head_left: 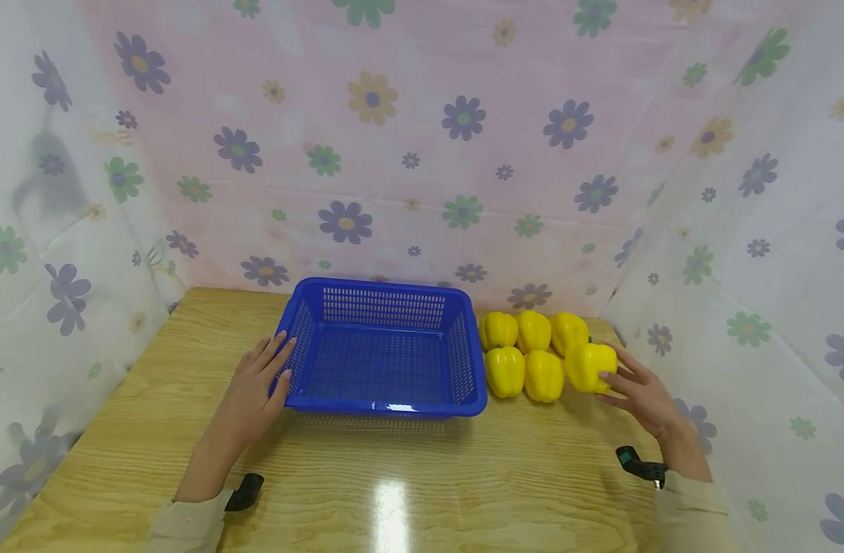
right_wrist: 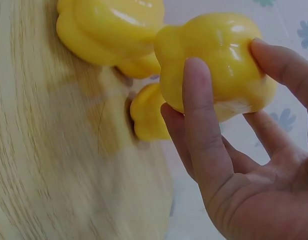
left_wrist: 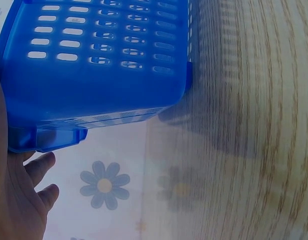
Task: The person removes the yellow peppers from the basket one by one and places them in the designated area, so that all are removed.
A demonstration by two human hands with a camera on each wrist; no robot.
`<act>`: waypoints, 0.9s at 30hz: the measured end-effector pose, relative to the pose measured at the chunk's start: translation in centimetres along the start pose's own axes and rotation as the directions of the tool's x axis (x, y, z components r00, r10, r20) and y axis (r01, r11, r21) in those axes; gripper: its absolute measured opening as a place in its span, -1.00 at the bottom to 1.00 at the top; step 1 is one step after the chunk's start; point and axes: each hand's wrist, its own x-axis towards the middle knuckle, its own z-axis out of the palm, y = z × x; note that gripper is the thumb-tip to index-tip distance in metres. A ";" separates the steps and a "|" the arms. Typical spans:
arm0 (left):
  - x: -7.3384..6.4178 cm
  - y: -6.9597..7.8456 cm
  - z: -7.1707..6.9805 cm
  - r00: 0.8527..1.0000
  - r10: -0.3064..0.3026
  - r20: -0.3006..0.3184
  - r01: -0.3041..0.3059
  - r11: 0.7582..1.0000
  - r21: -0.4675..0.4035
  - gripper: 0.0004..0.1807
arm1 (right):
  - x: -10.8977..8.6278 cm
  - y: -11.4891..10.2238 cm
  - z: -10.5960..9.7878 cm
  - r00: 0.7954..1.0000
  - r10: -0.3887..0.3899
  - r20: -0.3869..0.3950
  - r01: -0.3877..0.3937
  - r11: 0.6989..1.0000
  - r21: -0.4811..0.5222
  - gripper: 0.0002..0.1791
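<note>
My right hand [head_left: 643, 395] holds a yellow bell pepper [head_left: 590, 367] between thumb and fingers. In the right wrist view this held pepper [right_wrist: 221, 60] shows clear of the wooden surface. Just left of it, several more yellow bell peppers [head_left: 505, 372] stand close together in two rows. A blue plastic basket [head_left: 339, 405] with slotted walls sits beside them, with nothing inside. Over its left rim lies my left hand [head_left: 250, 395], fingers spread and fairly straight. From the left wrist view, two of that hand's fingers [left_wrist: 40, 167] show free beside the rim.
Everything stands on a wood-grain table [head_left: 463, 484]. A flowered cloth [head_left: 408, 138] hangs along the back and both sides, close behind the basket and peppers. Black wrist mounts [head_left: 640, 466] sit on both wrists.
</note>
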 end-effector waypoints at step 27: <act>0.0 0.1 -0.1 1.000 -0.002 -0.007 0.002 1.000 0.005 -0.44 | 2.4 2.5 -2.6 0.975 0.222 0.023 -0.208 0.941 -0.268 -0.12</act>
